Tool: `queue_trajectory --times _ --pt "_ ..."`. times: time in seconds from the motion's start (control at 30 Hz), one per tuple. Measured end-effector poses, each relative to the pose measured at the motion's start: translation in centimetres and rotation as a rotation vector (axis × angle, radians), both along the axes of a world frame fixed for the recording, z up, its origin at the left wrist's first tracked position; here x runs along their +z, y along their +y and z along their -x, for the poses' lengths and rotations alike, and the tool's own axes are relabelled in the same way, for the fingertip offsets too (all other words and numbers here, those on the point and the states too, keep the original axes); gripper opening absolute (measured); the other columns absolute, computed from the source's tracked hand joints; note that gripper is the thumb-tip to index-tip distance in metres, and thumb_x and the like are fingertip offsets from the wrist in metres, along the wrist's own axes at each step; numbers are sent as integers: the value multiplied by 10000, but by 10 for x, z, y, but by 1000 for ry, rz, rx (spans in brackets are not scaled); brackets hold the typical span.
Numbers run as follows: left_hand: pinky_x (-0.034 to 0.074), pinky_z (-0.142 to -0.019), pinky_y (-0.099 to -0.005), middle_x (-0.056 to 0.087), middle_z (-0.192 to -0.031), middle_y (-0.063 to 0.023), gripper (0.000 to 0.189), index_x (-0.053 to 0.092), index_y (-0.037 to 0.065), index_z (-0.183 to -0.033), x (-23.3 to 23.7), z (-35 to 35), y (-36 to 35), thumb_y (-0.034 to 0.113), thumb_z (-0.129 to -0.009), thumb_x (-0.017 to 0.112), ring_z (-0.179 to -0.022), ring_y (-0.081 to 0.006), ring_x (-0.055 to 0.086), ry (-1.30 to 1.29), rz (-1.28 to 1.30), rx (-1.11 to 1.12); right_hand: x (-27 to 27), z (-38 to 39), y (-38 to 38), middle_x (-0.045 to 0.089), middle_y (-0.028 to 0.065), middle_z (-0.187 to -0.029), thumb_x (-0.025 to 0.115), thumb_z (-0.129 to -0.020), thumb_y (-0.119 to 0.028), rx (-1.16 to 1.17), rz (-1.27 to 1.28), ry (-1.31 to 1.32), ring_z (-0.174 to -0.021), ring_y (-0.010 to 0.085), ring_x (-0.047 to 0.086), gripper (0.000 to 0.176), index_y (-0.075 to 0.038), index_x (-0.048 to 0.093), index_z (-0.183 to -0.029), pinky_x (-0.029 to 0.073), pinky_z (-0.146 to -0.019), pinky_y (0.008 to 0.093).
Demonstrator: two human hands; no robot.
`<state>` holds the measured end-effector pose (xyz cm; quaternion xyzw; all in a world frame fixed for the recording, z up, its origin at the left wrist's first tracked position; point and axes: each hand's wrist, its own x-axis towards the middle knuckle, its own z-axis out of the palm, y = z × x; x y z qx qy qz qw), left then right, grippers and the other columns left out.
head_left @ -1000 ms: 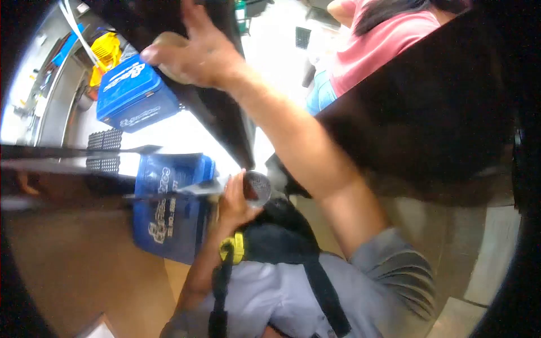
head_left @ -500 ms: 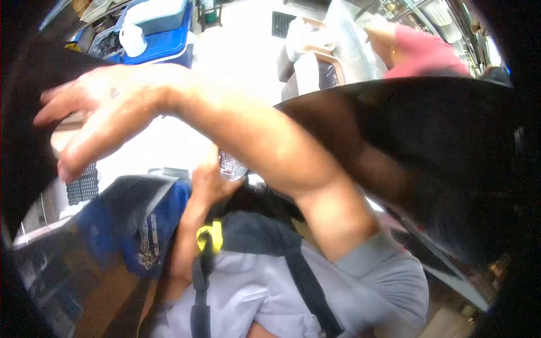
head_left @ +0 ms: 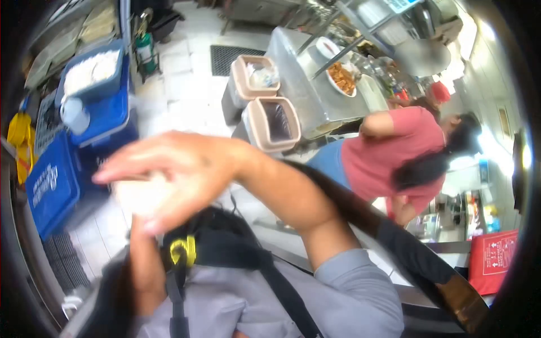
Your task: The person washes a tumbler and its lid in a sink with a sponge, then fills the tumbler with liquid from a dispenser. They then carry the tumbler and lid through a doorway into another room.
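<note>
My right hand point(head_left: 186, 174) reaches across in front of my chest, its fingers curved and its thumb below. Between thumb and fingers shows a pale, blurred thing point(head_left: 143, 194), too bright to name. My left forearm point(head_left: 147, 270) rises from below, and its upper end passes behind my right hand. The fingers of my left hand are hidden there, so what they hold does not show. Close under both hands are a black strap and a yellow buckle point(head_left: 183, 250) on my grey shirt.
Blue lidded bins point(head_left: 53, 186) stand at left, with a white jug point(head_left: 75, 115) on top. Two beige-rimmed trash bins point(head_left: 273, 125) stand ahead, beside a steel table point(head_left: 338, 112) with a food tray. A person in a pink shirt point(head_left: 394, 141) is at right; another is beyond. A dark mat point(head_left: 239, 59) lies on the tiles.
The view has swung up and right, showing more of the room. My right hand has come inward from the far left. The clear cup in my left hand is now out of sight.
</note>
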<state>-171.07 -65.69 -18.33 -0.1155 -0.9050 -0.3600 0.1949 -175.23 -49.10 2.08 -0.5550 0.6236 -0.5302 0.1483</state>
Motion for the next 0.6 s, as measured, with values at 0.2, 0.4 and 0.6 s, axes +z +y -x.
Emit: queue_trajectory --times 0.2,0.4,0.6 --pt "480 -983 -371 592 -1245 -186 913 476 -14 -1355 39 115 -28 176 -578 916 -1150 -316 595 -197 16 26 -123 1 167 568 156 -1385 658 -883 -405 -602 70 -957 -1200 235 586 760 -12 415 -1486 525 -947 387" --pt "393 -1100 -391 539 -1376 -223 945 422 -56 -1424 23 232 -62 159 -642 906 -1283 -321 521 -223 -100 -42 -251 -31 246 625 116 -1236 530 -966 -459 -1225 743 -1607 -1040 258 660 546 -87 523 -1366 584 -829 461" --pt "340 -1138 -425 497 -1411 -250 933 404 -76 -1427 14 342 -81 267 -703 881 -1319 -350 483 -202 111 37 -295 85 278 640 119 -1192 510 -985 -389 -1119 909 -1544 -1043 301 658 455 -122 484 -1353 559 -856 502"
